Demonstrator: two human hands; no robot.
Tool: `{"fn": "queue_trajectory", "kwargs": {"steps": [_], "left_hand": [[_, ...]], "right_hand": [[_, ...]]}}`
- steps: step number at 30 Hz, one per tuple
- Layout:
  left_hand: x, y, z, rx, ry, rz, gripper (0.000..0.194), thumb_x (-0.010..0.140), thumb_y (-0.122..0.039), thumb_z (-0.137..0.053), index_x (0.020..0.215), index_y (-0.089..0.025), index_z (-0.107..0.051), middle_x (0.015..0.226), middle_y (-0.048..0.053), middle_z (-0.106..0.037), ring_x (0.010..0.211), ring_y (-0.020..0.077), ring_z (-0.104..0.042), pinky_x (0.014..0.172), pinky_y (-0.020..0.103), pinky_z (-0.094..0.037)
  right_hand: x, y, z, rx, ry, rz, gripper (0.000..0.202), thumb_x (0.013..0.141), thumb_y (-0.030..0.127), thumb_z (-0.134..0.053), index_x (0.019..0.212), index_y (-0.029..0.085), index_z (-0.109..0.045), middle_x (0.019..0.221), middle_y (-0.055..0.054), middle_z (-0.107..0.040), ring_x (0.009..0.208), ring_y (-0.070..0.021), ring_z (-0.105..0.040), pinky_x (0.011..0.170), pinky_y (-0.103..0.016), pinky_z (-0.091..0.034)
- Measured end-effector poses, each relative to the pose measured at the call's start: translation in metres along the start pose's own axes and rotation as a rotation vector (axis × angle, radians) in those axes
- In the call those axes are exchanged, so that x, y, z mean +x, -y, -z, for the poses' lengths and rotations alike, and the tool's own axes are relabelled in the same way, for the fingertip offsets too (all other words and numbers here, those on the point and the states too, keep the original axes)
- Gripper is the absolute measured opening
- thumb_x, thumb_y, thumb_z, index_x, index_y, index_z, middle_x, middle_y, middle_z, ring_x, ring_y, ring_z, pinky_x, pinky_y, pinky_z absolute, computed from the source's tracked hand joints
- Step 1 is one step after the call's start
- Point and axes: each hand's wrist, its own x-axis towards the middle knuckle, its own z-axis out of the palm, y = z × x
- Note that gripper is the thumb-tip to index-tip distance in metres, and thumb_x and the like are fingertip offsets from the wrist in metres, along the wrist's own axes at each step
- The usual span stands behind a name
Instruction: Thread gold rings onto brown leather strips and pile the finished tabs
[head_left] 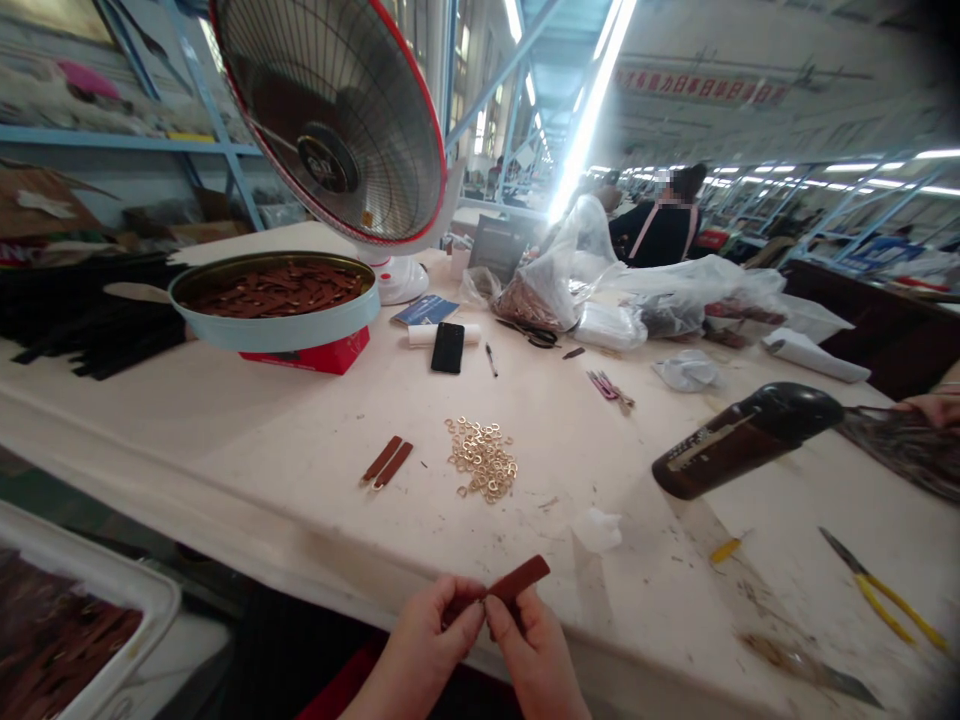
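Note:
Both hands meet at the table's near edge on one brown leather strap [521,577]. My right hand [529,640] pinches the strap, whose wide end points up and to the right. My left hand [442,625] has its thumb and fingers pressed together at the strap's lower end; whether a ring sits there is hidden by the fingertips. Ahead of them lies a loose pile of gold D-rings [486,462]. To the left of that pile, two brown leather tabs [388,462] rest side by side, with gold metal at their lower ends.
A round tin [277,328] of brown pieces stands on a red box [322,357] before a fan heater [337,120]. A phone [448,348] and pen [491,360] lie further back. Rightward are a dark bottle [739,445] and yellow-handled pliers [877,590]. A white bin [161,600] is at lower left.

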Motion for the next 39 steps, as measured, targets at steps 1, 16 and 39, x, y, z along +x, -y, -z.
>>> {"fn": "queue_trajectory", "kwargs": {"steps": [1, 16, 39], "left_hand": [[0.000, -0.001, 0.001, 0.028, 0.009, -0.007, 0.024, 0.074, -0.036, -0.052, 0.076, -0.013, -0.058, 0.065, 0.000, -0.055, 0.058, 0.0124, -0.044, 0.056, 0.023, -0.035], [0.012, -0.026, 0.007, -0.096, -0.075, 0.130, 0.021, 0.070, -0.033, -0.049, 0.059, -0.020, -0.037, 0.051, -0.009, -0.028, 0.051, 0.0092, -0.023, 0.050, 0.020, -0.023], [0.010, -0.005, 0.015, 0.063, -0.086, 0.007, 0.029, 0.071, -0.045, -0.048, 0.062, -0.017, -0.047, 0.058, -0.004, -0.040, 0.057, 0.0135, -0.037, 0.055, 0.024, -0.031]], "right_hand": [[0.001, 0.000, 0.000, -0.018, -0.003, 0.020, 0.030, 0.079, 0.041, -0.052, 0.093, 0.016, -0.061, 0.083, -0.006, -0.064, 0.081, -0.0196, -0.058, 0.076, -0.031, -0.046], [0.005, -0.028, 0.125, -0.313, -0.844, 0.004, 0.059, 0.068, 0.054, -0.056, 0.112, 0.014, -0.047, 0.109, -0.013, -0.056, 0.096, -0.0243, -0.055, 0.084, -0.038, -0.043], [0.017, 0.058, 0.058, -1.186, 0.266, 0.541, 0.026, 0.081, 0.019, -0.049, 0.107, 0.023, -0.049, 0.089, -0.004, -0.063, 0.076, -0.0206, -0.055, 0.064, -0.032, -0.039]]}}
